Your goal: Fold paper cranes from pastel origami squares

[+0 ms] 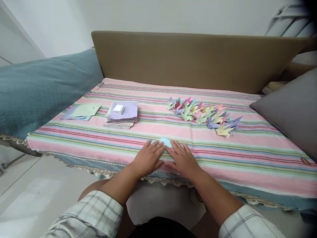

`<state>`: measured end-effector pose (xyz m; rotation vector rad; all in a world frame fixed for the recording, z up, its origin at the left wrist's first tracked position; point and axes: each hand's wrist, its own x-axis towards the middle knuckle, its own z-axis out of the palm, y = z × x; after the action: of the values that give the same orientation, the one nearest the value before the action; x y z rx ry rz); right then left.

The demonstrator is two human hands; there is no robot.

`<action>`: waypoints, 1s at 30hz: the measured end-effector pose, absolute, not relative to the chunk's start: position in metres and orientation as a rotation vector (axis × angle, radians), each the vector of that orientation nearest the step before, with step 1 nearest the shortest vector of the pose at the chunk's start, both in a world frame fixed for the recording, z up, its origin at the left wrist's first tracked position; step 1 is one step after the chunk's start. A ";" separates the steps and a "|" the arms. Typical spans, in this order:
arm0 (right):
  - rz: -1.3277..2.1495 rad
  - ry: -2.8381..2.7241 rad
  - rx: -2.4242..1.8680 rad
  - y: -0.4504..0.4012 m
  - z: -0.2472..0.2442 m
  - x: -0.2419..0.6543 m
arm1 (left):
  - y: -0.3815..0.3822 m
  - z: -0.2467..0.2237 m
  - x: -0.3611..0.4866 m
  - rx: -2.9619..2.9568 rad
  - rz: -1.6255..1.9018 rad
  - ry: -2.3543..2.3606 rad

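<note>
A small piece of light blue folded paper (165, 142) lies on the striped cloth, partly hidden under my fingers. My left hand (149, 157) rests flat with fingers stretched out, its fingertips on the paper's left side. From the other side my right hand (183, 161) lies flat too, fingertips on the right edge of the paper. The two thumbs nearly meet below it. Beyond my right hand stand several folded paper cranes (201, 114) in many colours, grouped close together.
A stack of square paper (121, 123) with a small white box (119, 109) on top sits left of centre. Loose green and blue sheets (85, 110) lie farther left. A grey cushion (292, 105) is at the right, a brown backrest (188, 61) behind, a blue-covered armrest (49, 82) at left.
</note>
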<state>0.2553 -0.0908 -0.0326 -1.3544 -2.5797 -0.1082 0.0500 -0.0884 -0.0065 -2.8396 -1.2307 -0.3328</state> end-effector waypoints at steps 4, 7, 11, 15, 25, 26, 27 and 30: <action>-0.098 -2.562 -1.321 -0.087 -0.030 0.263 | -0.088 -0.011 0.050 -2.895 -0.316 -1.271; -0.082 -2.478 -1.324 -0.082 -0.025 0.273 | -0.088 -0.009 0.047 -2.921 -0.319 -1.285; -0.097 -2.263 -1.285 -0.075 -0.016 0.273 | -0.084 -0.007 0.048 -2.922 -0.371 -1.309; -0.007 -2.298 -1.073 -0.072 -0.007 0.257 | -0.074 -0.008 0.053 -2.885 -0.516 -1.334; -0.060 -2.446 -1.066 -0.068 0.000 0.253 | -0.064 -0.009 0.058 -2.809 -0.671 -1.365; -0.035 -2.464 -1.095 -0.067 -0.001 0.254 | -0.063 -0.009 0.058 -2.815 -0.679 -1.369; -0.020 -2.470 -1.131 -0.065 -0.002 0.256 | -0.062 -0.010 0.057 -2.823 -0.686 -1.372; -0.003 -2.473 -1.191 -0.062 -0.002 0.259 | -0.058 -0.011 0.056 -2.834 -0.694 -1.388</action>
<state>0.2590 -0.0620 -0.0023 -1.1913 -2.4733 -0.0029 0.0562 -0.0582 -0.0113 -2.8340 -1.3879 -0.6943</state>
